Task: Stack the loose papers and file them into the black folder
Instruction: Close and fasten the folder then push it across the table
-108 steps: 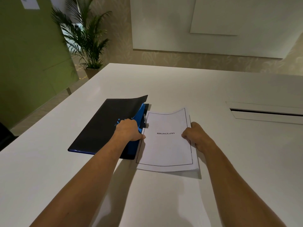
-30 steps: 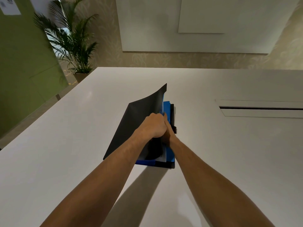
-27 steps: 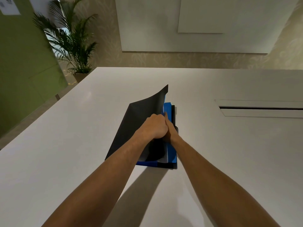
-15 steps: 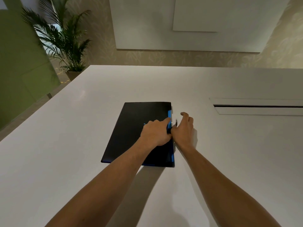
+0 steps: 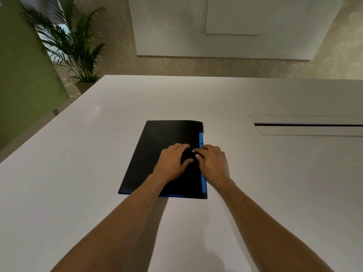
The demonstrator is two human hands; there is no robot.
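The black folder [image 5: 163, 154] lies closed on the white table [image 5: 255, 173], mid-frame. The left hand [image 5: 172, 163] rests flat on its cover, fingers spread, gripping nothing. The right hand [image 5: 213, 163] presses its right edge, fingers curled, holding nothing.

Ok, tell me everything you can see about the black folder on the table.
The black folder lies closed and flat on the white table, long side running away from the person. Its cover looks like smooth, matte plastic. A blue strip shows along its right edge and a thin blue line along the near edge. No paper is visible. The left hand rests palm-down on the cover; the right hand presses by the right edge.
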